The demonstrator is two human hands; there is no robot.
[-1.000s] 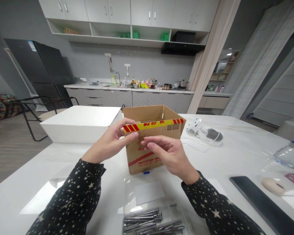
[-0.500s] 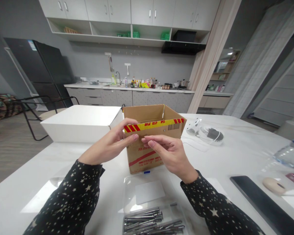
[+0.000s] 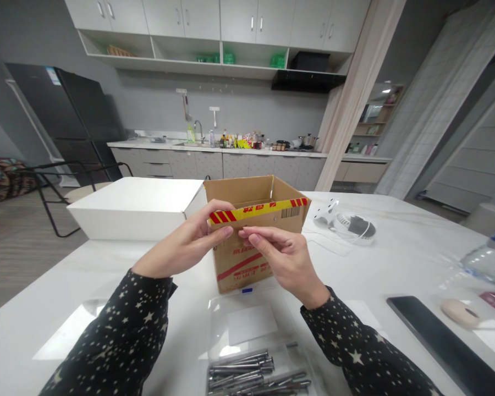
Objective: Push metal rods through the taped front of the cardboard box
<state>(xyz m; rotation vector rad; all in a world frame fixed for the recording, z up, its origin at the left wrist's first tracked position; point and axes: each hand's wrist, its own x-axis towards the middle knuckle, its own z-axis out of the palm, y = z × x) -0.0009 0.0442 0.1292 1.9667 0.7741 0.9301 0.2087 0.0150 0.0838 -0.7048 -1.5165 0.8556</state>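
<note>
A brown cardboard box (image 3: 247,258) with yellow-and-red tape along its rim stands upright on the table, its top open. My left hand (image 3: 193,236) grips the near wall at the left corner, fingers over the rim and thumb on the outer face. Just right of that thumb, my right hand (image 3: 286,253) is pinched close against the same face; whatever lies between its fingertips is hidden. A small round grey spot shows on the wall near the barcode. Below the hands lies a clear plastic case (image 3: 218,319), lid open, with several long metal nails (image 3: 251,371) in it.
To the left sits a white box (image 3: 136,206). A small white fan (image 3: 355,226) with its cable lies at the back right. On the right are a long black object (image 3: 449,346), a beige rounded object (image 3: 460,312) and a clear plastic bottle (image 3: 489,258).
The cardboard box has shifted very slightly left at its far rim. My right hand has edged slightly left, still pinched; my left hand keeps its grip.
</note>
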